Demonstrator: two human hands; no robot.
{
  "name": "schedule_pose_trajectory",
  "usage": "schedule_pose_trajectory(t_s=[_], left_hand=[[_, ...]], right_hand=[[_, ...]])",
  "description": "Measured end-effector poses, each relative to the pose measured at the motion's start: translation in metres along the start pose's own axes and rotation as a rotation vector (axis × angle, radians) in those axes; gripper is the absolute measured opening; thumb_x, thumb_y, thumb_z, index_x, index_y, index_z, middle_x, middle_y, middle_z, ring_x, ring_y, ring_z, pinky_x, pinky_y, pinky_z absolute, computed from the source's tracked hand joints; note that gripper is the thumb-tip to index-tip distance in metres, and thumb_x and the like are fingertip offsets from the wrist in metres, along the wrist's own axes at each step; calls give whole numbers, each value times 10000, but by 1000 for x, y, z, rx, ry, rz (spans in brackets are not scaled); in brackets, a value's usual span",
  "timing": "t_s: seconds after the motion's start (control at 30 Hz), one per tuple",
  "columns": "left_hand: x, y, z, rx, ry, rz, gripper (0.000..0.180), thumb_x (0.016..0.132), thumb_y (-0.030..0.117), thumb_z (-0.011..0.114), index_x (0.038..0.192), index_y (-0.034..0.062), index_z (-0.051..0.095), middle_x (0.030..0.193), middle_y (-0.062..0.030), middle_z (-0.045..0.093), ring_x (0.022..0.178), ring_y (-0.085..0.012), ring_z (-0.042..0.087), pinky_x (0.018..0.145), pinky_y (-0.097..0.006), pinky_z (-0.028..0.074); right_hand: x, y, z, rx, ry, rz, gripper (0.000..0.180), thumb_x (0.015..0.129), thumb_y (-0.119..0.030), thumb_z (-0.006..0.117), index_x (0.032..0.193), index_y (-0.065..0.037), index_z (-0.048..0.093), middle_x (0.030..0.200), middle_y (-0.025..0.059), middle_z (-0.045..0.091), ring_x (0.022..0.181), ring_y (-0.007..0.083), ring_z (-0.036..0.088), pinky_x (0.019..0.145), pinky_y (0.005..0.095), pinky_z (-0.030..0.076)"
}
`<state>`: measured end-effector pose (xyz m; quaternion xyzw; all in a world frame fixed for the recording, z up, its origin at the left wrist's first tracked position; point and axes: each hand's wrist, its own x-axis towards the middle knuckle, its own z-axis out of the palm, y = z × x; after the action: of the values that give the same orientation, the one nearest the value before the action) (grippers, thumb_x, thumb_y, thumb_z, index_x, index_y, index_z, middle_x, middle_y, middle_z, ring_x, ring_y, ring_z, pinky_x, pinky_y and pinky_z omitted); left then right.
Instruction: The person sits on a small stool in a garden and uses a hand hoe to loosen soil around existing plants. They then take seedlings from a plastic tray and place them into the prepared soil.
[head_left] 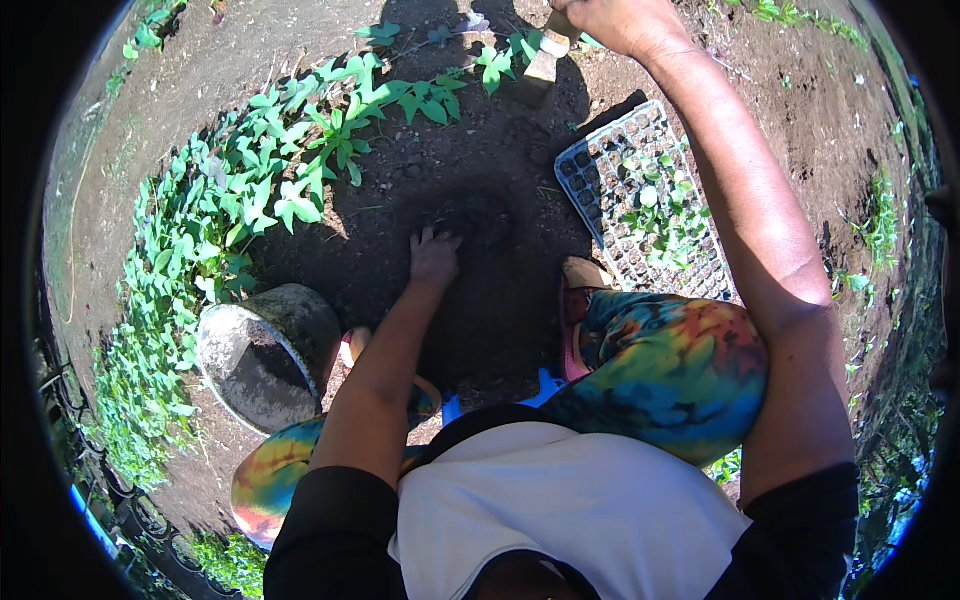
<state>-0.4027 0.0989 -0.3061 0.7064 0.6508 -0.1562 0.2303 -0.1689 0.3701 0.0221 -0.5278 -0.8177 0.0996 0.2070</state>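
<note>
My left hand (pixel 435 256) rests on the dark, shaded soil (pixel 490 300) in front of me. Its fingers are spread, pressing into the loose earth at the edge of a darker hollow, and I see nothing held in it. Raised at the top of the view, my right hand (pixel 622 22) is closed around a hand tool (pixel 543 66) with a pale, wood-coloured, blocky part. The tool's lower end looks dark and lies in shadow, so its exact kind is unclear. Below my right forearm lies a seedling tray (pixel 612 160) with small green seedlings (pixel 660 205) in several cells.
A dirt-stained bucket (pixel 290 320) with dark soil inside leans at my left foot. Leafy green vines (pixel 240 190) curve along the left and far side. My knees, in multicoloured trousers (pixel 670 370), frame the soil between my feet.
</note>
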Motion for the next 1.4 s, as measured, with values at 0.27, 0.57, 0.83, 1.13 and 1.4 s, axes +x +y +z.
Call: schedule_pose_trajectory(t_s=[0.27,0.57,0.83,1.13,1.4], left_hand=[[-33,-5,-48,-119,70,102,394,886,77,541,1237,174,693,1363,-111,602,1313,-358,493,1071,-544,415],[-165,-104,-271,-614,-162,110,276,880,124,660,1143,62,715,990,-82,730,867,-194,696,762,-350,576],[-240,-245,-190,-244,-477,-571,248,805,3,694,1048,-1,745,979,-131,761,860,-237,754,783,-362,612],[-219,-248,-5,-275,203,-916,323,875,93,629,1191,106,699,1245,-193,671,1161,-329,657,986,-445,539],[-213,-287,34,-354,78,-743,358,736,177,813,1089,184,751,1161,-125,716,1091,-320,682,978,-417,539]], right_hand=[[-1,16,5,-191,-54,25,299,872,-328,704,1129,-174,707,1031,111,747,1008,295,714,907,443,566],[-5,12,-12,-105,-311,-62,314,826,-113,736,1131,-85,672,1043,108,760,1014,253,719,923,368,548],[-28,-9,-15,-45,-427,-41,362,810,-88,748,1162,-89,664,1083,125,750,1060,279,708,941,366,538],[-43,-30,-6,-139,-378,-10,376,807,-10,683,1165,-116,649,1098,125,740,1079,293,692,940,379,541],[-54,-37,-9,-156,-329,-9,302,821,-87,708,1119,-127,681,1062,91,755,1046,265,704,921,362,538]])
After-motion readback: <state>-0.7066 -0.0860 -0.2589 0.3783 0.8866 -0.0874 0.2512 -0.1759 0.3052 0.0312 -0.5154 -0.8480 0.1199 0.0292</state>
